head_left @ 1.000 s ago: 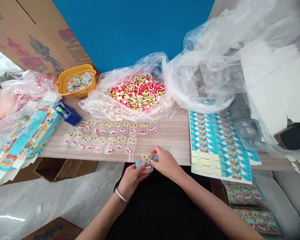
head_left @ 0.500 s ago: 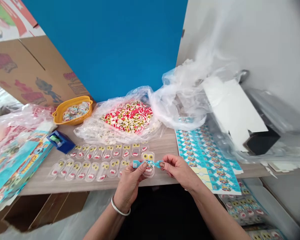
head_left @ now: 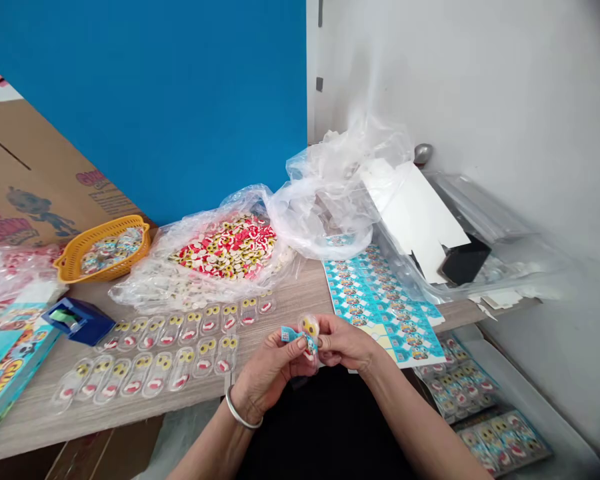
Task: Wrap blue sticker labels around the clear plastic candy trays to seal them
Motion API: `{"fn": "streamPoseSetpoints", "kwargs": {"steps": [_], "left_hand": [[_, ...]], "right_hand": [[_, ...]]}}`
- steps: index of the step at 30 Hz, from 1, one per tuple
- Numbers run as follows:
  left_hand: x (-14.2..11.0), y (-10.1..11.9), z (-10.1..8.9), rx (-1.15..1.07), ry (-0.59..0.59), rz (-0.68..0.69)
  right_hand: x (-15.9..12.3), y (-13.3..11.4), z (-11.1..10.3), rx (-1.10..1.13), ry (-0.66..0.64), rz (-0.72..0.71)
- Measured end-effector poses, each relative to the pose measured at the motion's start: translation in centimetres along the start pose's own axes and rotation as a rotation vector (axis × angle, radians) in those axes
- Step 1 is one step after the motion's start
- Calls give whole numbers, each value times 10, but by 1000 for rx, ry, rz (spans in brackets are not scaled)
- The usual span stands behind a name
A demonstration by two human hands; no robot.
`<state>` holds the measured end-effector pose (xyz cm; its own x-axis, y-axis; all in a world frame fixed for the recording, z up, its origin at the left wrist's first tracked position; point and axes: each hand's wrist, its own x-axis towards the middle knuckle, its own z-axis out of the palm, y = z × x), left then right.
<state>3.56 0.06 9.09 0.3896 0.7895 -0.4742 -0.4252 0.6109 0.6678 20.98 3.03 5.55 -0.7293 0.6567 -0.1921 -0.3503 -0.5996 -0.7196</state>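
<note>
Behind a wood-grained table (head_left: 300,297), the view is closed off by a blue panel (head_left: 180,100). At the rear, an opened plastic bag (head_left: 145,287) is laid with its mouth spread wide, presumably so that the loose pieces (head_left: 225,247) in red, white and yellow can be picked out easily. Blue printed sheets (head_left: 365,293) are set flat on the right, apparently for handy reach. Farther off at left, a yellow basket (head_left: 113,268) is stood, seemingly out of the way (a blue tape dispenser (head_left: 87,323) is parked just in front). At the table's near edge, a clear pack is gripped by the left hand (head_left: 273,360), thumb pressed across its front and fingers curled behind; its right edge is pinched by the right hand (head_left: 347,343), thumb and fingers drawn together. By this two-sided hold the clear pack (head_left: 309,325) is likely steadied. To the left, filled packs (head_left: 155,373) are ranged in two rows, perhaps for even spacing. Across the held one, a blue label (head_left: 289,333) is stretched, one end jutting left, the other hidden.
</note>
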Motion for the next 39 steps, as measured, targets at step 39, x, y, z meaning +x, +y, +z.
{"fn": "streamPoseSetpoints", "kwargs": {"steps": [39], "left_hand": [[16, -27, -31, -122, 176, 329]], "right_hand": [[34, 31, 20, -587, 607, -282]]}}
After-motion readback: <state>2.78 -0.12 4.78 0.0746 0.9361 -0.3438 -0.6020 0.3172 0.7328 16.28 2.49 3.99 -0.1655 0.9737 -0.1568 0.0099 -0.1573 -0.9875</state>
